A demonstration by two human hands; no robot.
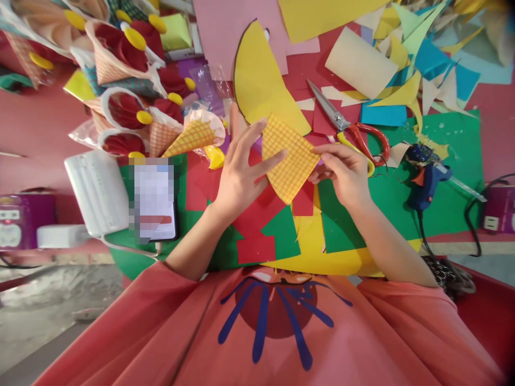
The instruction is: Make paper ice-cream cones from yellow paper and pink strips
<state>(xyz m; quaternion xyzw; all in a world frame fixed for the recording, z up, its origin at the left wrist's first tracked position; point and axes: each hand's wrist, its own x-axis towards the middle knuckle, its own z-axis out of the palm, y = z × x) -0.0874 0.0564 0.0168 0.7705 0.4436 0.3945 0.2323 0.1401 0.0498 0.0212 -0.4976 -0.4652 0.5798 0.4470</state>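
Note:
A yellow checked piece of paper (pixel 287 161), with orange grid lines, is between my two hands. My right hand (pixel 344 171) pinches its right corner between thumb and fingers. At its left edge, my left hand (pixel 243 171) grips the sheet, one digit lying across the printed face and another at the upper corner. Just beyond it lies a plain yellow half-round card (pixel 261 75) with a dark curved edge. To the left, a finished checked paper cone (pixel 193 136) with a white frilled top rests beside several red-filled cones (pixel 120 53).
Red-handled scissors (pixel 336 110) lie open near my right hand. Further right is a blue glue gun (pixel 428 182) with its cord. A cardboard roll (pixel 360 61) and paper scraps (pixel 426 59) fill the back right. A phone (pixel 155 201) and white power bank (pixel 96 193) sit left.

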